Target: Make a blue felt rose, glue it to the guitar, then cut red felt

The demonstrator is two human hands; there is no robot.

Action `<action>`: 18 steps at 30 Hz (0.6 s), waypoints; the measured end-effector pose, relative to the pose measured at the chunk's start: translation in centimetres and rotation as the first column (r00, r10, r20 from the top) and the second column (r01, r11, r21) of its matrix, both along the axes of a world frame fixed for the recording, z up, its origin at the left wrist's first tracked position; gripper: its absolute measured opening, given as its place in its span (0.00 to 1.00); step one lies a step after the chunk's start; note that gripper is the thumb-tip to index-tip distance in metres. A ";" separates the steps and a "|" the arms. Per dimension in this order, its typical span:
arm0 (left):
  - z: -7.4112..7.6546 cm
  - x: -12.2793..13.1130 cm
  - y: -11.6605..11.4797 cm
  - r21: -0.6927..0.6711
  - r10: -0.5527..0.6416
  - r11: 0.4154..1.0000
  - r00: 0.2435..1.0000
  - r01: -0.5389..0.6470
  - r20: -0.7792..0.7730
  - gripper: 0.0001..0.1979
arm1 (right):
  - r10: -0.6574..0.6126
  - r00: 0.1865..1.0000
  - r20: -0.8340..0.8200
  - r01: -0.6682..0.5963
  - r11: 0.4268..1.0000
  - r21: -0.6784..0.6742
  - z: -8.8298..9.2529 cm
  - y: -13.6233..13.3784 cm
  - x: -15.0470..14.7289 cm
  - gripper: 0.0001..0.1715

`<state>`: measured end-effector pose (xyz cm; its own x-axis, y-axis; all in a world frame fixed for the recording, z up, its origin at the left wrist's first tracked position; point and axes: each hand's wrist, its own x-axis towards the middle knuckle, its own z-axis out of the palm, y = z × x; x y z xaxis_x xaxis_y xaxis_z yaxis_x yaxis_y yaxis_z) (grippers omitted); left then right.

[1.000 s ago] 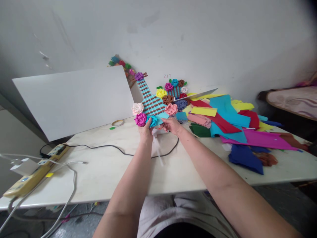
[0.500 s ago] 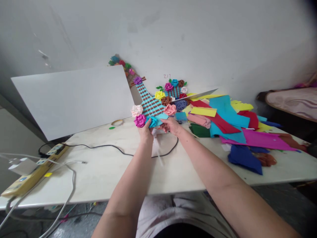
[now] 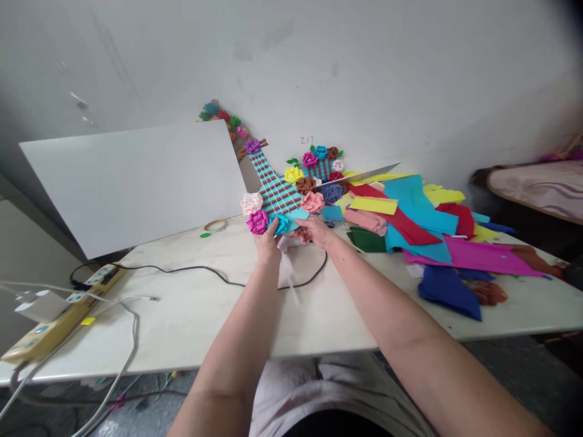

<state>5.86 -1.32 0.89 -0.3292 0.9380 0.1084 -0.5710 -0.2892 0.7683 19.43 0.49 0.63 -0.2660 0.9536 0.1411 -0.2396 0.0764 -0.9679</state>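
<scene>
Both hands hold a blue paper-craft guitar [image 3: 279, 193] with brown stripes, white strings and several paper flowers around its edge. My left hand [image 3: 268, 240] grips its lower edge, thumb over the turquoise flower [image 3: 281, 223] and beside the magenta flower [image 3: 258, 222]. On the lower right edge, my right hand [image 3: 314, 232] pinches it below the salmon-pink flower [image 3: 312, 201]. The neck tilts up and away, with a purple flower [image 3: 252, 146] at its top. Underneath, a hot glue gun with a clear stick [image 3: 290, 276] is partly hidden by the hands.
Coloured paper sheets [image 3: 421, 206] lie heaped on the right of the white table [image 3: 191, 328]. A large white board [image 3: 136, 188] leans at the back left. A power strip [image 3: 59, 315] with cables sits at left. Another flowered craft piece [image 3: 322, 167] stands by the wall.
Almost nothing differs. Both hands keep their hold on the paper guitar in the same place, and the view has shifted very slightly.
</scene>
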 end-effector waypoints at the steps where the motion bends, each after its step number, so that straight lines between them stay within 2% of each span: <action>1: 0.0 0.0 0.0 0.001 0.004 1.000 1.000 -0.004 -0.009 0.28 | -0.004 1.000 -0.001 0.004 1.000 -0.004 0.0 0.0 0.0 0.15; 12: 0.0 -0.1 0.2 -0.025 0.036 0.999 0.998 -0.037 -0.041 0.25 | -0.003 1.000 -0.012 0.003 1.000 -0.030 0.3 0.1 -0.2 0.15; 18: 0.0 0.1 0.0 -0.064 0.070 0.995 0.996 -0.074 -0.063 0.24 | 0.011 1.000 -0.021 -0.013 0.995 -0.097 0.5 0.1 -0.2 0.15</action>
